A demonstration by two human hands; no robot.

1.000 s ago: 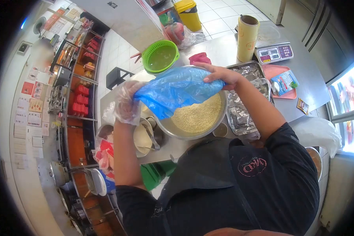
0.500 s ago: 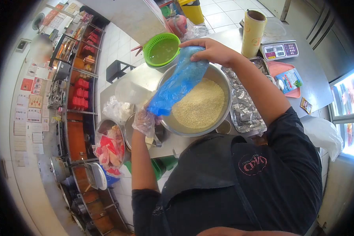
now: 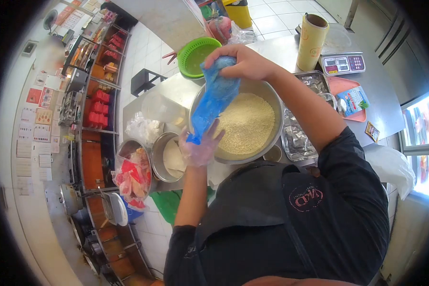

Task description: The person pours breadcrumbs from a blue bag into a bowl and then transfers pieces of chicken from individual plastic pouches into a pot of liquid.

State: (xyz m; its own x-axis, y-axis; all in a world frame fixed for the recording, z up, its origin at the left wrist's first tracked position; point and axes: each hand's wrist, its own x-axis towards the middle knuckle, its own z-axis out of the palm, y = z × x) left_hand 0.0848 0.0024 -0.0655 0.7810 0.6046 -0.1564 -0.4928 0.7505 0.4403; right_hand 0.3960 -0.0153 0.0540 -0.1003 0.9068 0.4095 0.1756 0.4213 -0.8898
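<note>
A blue plastic bag (image 3: 213, 102) hangs stretched over the left side of a large metal bowl (image 3: 277, 95) of pale yellowish crumbs (image 3: 248, 125). My right hand (image 3: 240, 62), bare, grips the bunched upper end of the bag. At its lower tip is my left hand (image 3: 198, 151) in a clear plastic glove, fingers spread and the bag's end overlapping the palm. Just left of that hand stands a smaller metal pot (image 3: 159, 143) with white powder (image 3: 174, 155) in it.
Beyond the bowl is a green colander (image 3: 196, 57). Foil-covered trays (image 3: 298, 138), a cling film roll (image 3: 312, 42), a scale (image 3: 342, 64) and a pink tray (image 3: 341, 85) sit to the right. Bagged raw meat (image 3: 132, 178) fills a container at the left edge.
My left hand has shifted right and its fingers have spread from their hold on the bag's lower end. My right hand moved slightly left, and the bag now looks narrower and more bunched.
</note>
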